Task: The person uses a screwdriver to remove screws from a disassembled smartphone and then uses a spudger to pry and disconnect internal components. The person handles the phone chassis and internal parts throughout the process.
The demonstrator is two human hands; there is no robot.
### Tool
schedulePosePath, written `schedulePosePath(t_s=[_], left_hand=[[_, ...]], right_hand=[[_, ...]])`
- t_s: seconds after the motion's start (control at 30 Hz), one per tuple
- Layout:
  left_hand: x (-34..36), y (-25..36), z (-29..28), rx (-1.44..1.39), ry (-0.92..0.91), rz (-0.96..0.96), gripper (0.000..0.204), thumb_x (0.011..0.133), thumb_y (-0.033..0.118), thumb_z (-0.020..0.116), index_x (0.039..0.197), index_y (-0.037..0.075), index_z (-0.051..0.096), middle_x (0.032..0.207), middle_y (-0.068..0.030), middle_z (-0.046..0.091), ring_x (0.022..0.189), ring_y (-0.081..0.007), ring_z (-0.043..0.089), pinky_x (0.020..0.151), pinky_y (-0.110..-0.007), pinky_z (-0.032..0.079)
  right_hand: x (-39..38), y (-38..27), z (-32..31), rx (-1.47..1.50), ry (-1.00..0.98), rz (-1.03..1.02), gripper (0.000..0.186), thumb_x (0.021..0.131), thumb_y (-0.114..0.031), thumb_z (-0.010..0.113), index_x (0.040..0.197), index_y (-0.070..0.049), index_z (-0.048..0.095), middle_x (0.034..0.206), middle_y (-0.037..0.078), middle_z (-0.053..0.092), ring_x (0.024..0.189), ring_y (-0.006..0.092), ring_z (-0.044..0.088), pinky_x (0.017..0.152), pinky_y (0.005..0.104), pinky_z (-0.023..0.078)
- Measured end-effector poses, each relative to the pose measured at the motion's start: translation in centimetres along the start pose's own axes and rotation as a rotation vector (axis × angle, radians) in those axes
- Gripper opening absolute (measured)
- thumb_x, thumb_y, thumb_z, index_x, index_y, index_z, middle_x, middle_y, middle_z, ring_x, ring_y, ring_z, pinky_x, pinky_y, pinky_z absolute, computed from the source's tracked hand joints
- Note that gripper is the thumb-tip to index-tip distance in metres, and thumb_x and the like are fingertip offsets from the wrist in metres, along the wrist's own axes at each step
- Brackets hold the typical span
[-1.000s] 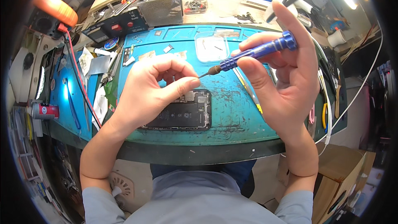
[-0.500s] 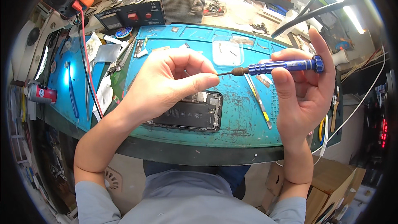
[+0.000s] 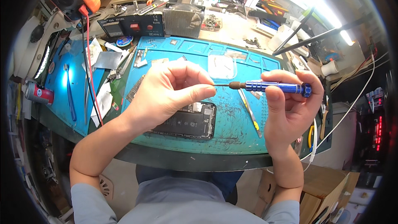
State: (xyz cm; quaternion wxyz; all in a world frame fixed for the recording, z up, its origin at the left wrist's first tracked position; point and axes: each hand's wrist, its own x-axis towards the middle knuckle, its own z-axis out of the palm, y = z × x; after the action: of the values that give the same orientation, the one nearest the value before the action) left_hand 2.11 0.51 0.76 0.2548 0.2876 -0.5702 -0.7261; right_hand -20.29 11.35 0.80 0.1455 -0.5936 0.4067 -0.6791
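Head view: right hand (image 3: 292,105), half curled, holds the blue screwdriver (image 3: 258,86); left hand (image 3: 176,85) pinches at its tip, any small piece hidden. Opened phone (image 3: 188,123) lies beneath left hand. Advisable: keep both hands aligned.

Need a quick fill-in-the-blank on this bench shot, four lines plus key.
1. The right hand holds the screwdriver by its blue ____.
2. The left hand is at the screwdriver's other ____.
3. Of the phone and the clear tray, the ____ lies nearer the front edge of the mat.
4. The red can is to the ____ of the phone.

Missing words: handle; end; phone; left.
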Motion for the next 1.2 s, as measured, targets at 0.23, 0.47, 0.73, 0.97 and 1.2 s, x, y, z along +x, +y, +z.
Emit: schedulePosePath(t_s=[0.23,0.47,0.73,0.97,1.2], left_hand=[[-0.02,-0.50,0.15,0.008,0.021,0.090,0.013,0.093,0.002,0.080,0.104,0.002,0.073,0.104,-0.0015,0.071,0.097,-0.0088,0.067,0.088,-0.026,0.055],[0.07,-0.64,-0.20,0.195,0.006,0.230,0.010,0.094,0.002,0.079,0.101,-0.001,0.073,0.101,-0.0037,0.070,0.093,-0.0095,0.066,0.085,-0.026,0.055],[-0.21,-0.54,0.04,0.362,0.045,0.310,0.010,0.093,0.002,0.079,0.100,-0.001,0.072,0.099,-0.0027,0.069,0.090,-0.0085,0.066,0.082,-0.025,0.055],[-0.17,-0.75,0.27,0.364,0.007,0.287,0.020,0.093,0.004,0.080,0.110,0.000,0.070,0.102,-0.0018,0.066,0.089,-0.0070,0.063,0.079,-0.024,0.054],[-0.03,-0.95,0.38,0.467,0.042,0.301,0.028,0.090,0.007,0.082,0.115,0.002,0.069,0.109,-0.0030,0.065,0.092,-0.0086,0.062,0.076,-0.024,0.053]], right_hand=[[-0.02,0.35,-0.13,-0.013,-0.023,-0.050,0.055,0.095,0.000,0.077,0.134,-0.004,0.039,0.109,0.023,0.072,0.099,0.0215,0.073,0.079,0.0280,0.059],[0.12,-0.06,0.13,-0.048,-0.049,-0.058,0.065,0.094,-0.002,0.079,0.143,0.000,0.036,0.109,0.022,0.073,0.099,0.0221,0.073,0.085,0.0286,0.058],[-0.01,-0.35,0.46,-0.090,-0.032,-0.015,0.073,0.091,0.000,0.082,0.146,0.002,0.035,0.105,0.021,0.073,0.097,0.0232,0.074,0.087,0.0292,0.058],[-0.01,-0.03,0.19,-0.126,-0.067,-0.051,0.073,0.091,0.000,0.081,0.147,0.002,0.035,0.103,0.020,0.073,0.095,0.0219,0.074,0.085,0.0283,0.058],[0.07,0.23,0.21,-0.160,-0.068,-0.066,0.071,0.093,0.000,0.079,0.148,0.003,0.035,0.104,0.020,0.073,0.095,0.0206,0.073,0.085,0.0275,0.058]])
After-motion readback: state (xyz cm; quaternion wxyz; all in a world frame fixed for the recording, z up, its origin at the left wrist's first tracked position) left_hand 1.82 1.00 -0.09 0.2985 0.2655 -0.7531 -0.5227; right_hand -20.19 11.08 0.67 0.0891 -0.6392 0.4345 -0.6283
